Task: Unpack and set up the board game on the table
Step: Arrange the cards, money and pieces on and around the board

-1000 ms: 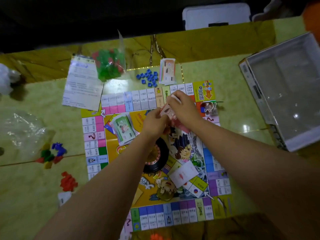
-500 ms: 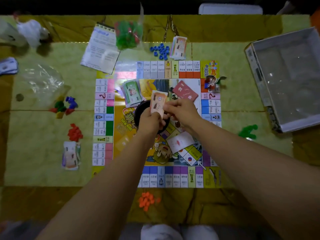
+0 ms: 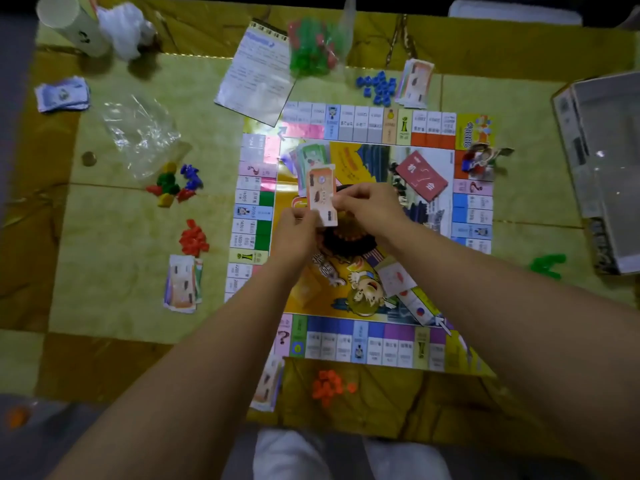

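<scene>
Within the last second both hands came back from the far edge of the board [image 3: 381, 341] and are now over its centre. The left hand [image 3: 294, 226] pinches the lower end of the orange play money [image 3: 322, 194]; the right hand [image 3: 367, 206] pinches its right edge, fingers curled. The money stands upright above the black spinner [image 3: 349, 242], with the green notes [image 3: 311, 155] just beyond the grip. A left pile [image 3: 181, 284], far pile [image 3: 415, 83] and near pile [image 3: 268, 384] are already out. Probably dealing shares; setup looks well along.

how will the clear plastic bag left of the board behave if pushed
The clear plastic bag looks thin and crumpled, so probably floppy and very light. A push would likely crumple or slide it. Its glossy film may feel slippery.
</scene>
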A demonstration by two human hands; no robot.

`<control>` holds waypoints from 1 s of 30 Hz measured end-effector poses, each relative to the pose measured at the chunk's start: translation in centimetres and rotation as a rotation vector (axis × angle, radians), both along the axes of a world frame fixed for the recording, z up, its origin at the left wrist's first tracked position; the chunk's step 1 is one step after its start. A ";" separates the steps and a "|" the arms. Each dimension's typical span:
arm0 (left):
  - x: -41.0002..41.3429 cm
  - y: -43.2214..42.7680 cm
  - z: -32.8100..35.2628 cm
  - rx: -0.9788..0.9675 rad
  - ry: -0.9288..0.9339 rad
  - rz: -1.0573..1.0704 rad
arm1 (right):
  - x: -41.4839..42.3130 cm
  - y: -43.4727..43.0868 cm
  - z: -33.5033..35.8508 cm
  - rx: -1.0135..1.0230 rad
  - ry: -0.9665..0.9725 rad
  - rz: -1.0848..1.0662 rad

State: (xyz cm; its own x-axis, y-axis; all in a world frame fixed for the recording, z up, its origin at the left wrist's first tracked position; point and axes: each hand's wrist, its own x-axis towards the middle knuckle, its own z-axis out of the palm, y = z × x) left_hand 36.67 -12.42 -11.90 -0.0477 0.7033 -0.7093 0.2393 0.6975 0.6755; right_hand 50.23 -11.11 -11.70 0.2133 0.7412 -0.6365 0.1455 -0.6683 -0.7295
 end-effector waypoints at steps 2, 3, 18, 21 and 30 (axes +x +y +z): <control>-2.1 2.2 -1.7 0.021 0.106 -0.024 | -0.8 2.2 -1.3 0.005 -0.077 -0.011; -3.0 3.2 -2.5 0.030 0.140 -0.044 | -1.1 3.2 -1.8 0.007 -0.100 -0.021; -7.4 10.2 -7.7 -0.089 0.100 -0.262 | -4.6 9.4 -6.9 -0.099 -0.722 0.075; -7.5 10.3 -6.9 -0.097 0.047 -0.294 | -5.8 9.4 -6.2 0.061 -0.695 0.046; -8.0 10.5 -6.6 -0.138 -0.075 -0.312 | -7.9 8.3 -7.6 0.010 -0.582 0.278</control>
